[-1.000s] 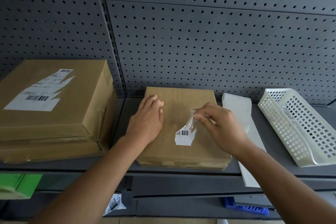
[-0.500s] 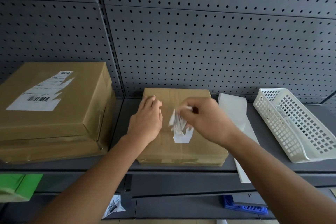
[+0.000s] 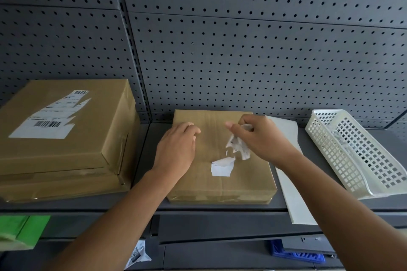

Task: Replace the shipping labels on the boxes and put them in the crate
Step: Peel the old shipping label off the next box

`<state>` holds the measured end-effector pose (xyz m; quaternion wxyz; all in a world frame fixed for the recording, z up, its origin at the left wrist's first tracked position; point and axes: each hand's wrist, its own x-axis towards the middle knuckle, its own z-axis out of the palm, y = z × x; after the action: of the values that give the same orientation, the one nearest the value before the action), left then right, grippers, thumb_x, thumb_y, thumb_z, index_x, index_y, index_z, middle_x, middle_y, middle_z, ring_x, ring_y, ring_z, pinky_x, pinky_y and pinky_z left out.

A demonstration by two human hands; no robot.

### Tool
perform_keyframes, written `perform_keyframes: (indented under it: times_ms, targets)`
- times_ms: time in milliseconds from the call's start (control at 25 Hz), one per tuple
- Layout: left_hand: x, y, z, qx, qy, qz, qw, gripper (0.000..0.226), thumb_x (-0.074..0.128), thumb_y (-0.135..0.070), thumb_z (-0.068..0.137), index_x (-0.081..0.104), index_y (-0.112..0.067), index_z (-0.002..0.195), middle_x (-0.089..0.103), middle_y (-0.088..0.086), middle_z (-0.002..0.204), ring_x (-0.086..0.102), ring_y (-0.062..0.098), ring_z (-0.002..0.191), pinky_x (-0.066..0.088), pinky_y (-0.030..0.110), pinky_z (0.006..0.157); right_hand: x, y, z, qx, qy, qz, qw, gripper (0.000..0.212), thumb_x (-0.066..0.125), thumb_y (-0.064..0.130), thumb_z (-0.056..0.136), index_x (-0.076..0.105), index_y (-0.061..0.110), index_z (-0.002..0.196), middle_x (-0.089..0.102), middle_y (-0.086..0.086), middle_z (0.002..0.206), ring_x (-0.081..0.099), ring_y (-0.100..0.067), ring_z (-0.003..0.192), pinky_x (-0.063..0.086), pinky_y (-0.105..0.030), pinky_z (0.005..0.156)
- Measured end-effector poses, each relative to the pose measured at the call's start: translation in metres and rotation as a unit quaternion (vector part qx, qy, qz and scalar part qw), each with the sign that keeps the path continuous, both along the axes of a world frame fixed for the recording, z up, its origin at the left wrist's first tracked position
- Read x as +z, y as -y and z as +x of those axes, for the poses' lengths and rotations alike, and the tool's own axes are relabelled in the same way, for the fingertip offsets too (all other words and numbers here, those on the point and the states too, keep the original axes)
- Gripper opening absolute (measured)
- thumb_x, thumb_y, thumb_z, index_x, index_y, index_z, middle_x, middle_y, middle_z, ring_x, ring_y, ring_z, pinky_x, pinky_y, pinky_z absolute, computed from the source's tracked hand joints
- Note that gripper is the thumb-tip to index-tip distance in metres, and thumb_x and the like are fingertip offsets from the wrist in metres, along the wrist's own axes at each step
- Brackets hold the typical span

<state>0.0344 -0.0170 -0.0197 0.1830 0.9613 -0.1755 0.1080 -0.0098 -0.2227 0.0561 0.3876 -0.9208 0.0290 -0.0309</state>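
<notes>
On top of the small box (image 3: pixel 220 185), near its middle, I see a white label remnant (image 3: pixel 221 168) stuck down, its upper edge ragged and one corner curling up. Just beyond it, over the box's right half, the right hand (image 3: pixel 262 138) pinches a crumpled torn strip (image 3: pixel 239 148) of label between thumb and curled fingers. The strip hangs toward the remnant, and I cannot tell whether the two touch. The left hand (image 3: pixel 176 149) rests palm-down on the box's left half, fingers loosely bent and holding nothing. The box itself sits on the grey shelf (image 3: pixel 143 160), its back edge close to the pegboard (image 3: pixel 242 61). Just right of the box lies a white sheet (image 3: pixel 290 193), its near end overhanging the shelf edge. Further right is the white crate (image 3: pixel 356 160), well apart from the box. Left of the box, with a gap between, stands a large box (image 3: pixel 66 156) bearing a torn barcode label (image 3: pixel 48 123). Below the box, under the shelf, I make out a printed paper scrap (image 3: pixel 137 254), something green (image 3: pixel 22 231) to its left and something blue (image 3: pixel 297 254) to its right.
</notes>
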Motion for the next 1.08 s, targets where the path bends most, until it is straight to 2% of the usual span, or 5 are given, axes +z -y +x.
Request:
perform_keyframes:
  times_ms: [200, 320, 640, 840, 1080]
  targets:
    - [0.008, 0.005, -0.008, -0.005, -0.019, -0.019, 1.000, 0.029, 0.048, -0.043, 0.102, 0.061, -0.026, 0.122, 0.059, -0.012, 0.127, 0.056, 0.011, 0.118, 0.045, 0.029, 0.094, -0.010, 0.007, -0.006, -0.014, -0.018, 0.031, 0.999, 0.005, 0.059, 0.020, 0.095, 0.056, 0.016, 0.096, 0.069, 0.006, 0.074, 0.067, -0.010, 0.063, 0.052, -0.020, 0.054]
    - [0.005, 0.009, -0.011, -0.006, -0.024, 0.002, 1.000, 0.036, 0.047, -0.050, 0.101, 0.057, -0.027, 0.127, 0.053, -0.009, 0.138, 0.046, 0.014, 0.131, 0.037, 0.033, 0.108, -0.019, 0.011, -0.012, 0.024, -0.039, 0.107, 0.993, 0.029, 0.044, 0.001, 0.098, 0.045, 0.025, 0.115, 0.071, -0.005, 0.090, 0.072, -0.021, 0.066, 0.059, -0.031, 0.059]
    - [-0.001, 0.012, -0.011, -0.008, -0.025, 0.000, 1.000, 0.029, 0.050, -0.043, 0.101, 0.056, -0.027, 0.124, 0.052, -0.010, 0.134, 0.048, 0.013, 0.128, 0.041, 0.031, 0.102, -0.038, 0.036, -0.021, 0.020, -0.069, 0.130, 0.989, 0.022, 0.049, 0.011, 0.098, 0.058, 0.025, 0.111, 0.057, 0.007, 0.106, 0.053, -0.003, 0.082, 0.041, -0.018, 0.071]
    - [0.003, 0.017, -0.013, -0.056, -0.027, -0.028, 0.998, 0.026, 0.050, -0.026, 0.103, 0.064, -0.026, 0.125, 0.055, -0.013, 0.133, 0.050, 0.008, 0.124, 0.043, 0.021, 0.086, -0.040, 0.085, -0.023, -0.052, -0.010, 0.148, 0.988, 0.036, 0.063, 0.004, 0.093, 0.052, 0.033, 0.110, 0.068, -0.002, 0.110, 0.069, -0.017, 0.099, 0.055, -0.036, 0.088]
    - [0.002, 0.018, -0.012, -0.046, -0.035, -0.040, 0.997, 0.024, 0.053, -0.027, 0.100, 0.066, -0.029, 0.120, 0.057, -0.018, 0.127, 0.052, 0.004, 0.117, 0.045, 0.019, 0.076, -0.025, 0.205, -0.018, -0.295, 0.071, 0.059, 0.951, 0.021, 0.079, 0.022, 0.082, 0.065, 0.012, 0.093, 0.071, -0.001, 0.087, 0.071, -0.014, 0.071, 0.059, -0.035, 0.066]
